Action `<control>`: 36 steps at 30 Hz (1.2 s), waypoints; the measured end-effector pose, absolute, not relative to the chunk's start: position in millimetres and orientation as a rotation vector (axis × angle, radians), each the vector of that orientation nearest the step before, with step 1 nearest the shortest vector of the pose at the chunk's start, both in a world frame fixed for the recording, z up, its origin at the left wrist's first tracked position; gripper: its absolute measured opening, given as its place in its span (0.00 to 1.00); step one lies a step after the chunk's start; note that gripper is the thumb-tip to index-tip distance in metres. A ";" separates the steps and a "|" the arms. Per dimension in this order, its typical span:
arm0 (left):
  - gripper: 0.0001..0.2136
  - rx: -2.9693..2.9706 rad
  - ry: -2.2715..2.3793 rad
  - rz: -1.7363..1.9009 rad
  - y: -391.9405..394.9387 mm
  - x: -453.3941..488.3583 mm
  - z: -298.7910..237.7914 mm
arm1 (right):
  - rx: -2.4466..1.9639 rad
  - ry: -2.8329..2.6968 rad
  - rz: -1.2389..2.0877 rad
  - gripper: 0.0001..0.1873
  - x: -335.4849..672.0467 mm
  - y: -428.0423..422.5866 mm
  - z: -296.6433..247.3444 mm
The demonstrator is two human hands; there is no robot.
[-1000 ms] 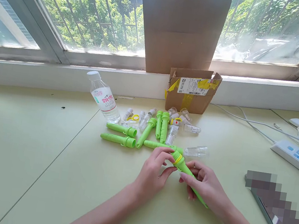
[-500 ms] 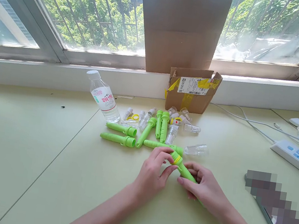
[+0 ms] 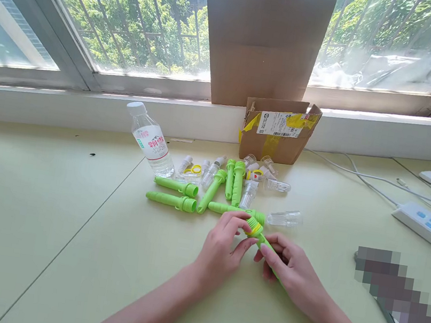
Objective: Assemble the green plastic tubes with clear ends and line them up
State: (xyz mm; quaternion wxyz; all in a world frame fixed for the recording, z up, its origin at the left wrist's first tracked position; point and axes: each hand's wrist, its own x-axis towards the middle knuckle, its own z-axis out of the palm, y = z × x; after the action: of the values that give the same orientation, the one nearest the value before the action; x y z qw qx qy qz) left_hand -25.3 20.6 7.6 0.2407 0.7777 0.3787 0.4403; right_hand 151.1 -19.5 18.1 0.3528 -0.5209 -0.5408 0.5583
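Note:
My right hand is wrapped round the shaft of a green plastic handle with a ribbed threaded head and a yellow ring on it. My left hand pinches that head, thumb and fingers on the yellow ring. Just beyond my hands lie several more green handles and several clear plastic caps on the pale green table. A loose yellow ring lies among them.
A water bottle leans at the back left of the pile. An open cardboard box stands against the window ledge. A white power strip with cables lies at the right. A blurred flat object sits near the right edge.
My right hand has slid up the green handle toward its head, and the handle has drawn in slightly. My left hand keeps its pinch on the ringed head.

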 end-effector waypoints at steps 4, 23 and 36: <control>0.06 2.157 0.996 1.185 20.2 -26.3 8.8 | -1.302 -1.398 1.500 0.20 152.2 -19.3 18.6; 0.07 2.121 0.970 1.094 22.0 -26.7 5.3 | -1.389 -1.306 1.470 0.18 152.9 -17.3 20.5; 0.06 2.156 1.000 1.171 19.9 -26.0 9.0 | -1.297 -1.399 1.504 0.20 154.9 -17.3 17.9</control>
State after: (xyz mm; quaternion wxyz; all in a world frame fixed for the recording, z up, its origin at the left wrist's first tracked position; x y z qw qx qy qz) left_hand -26.0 19.9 9.0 0.2433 0.7892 0.3662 0.4287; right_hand 154.9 -17.3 17.9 0.3487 -0.5003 -0.5399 0.5802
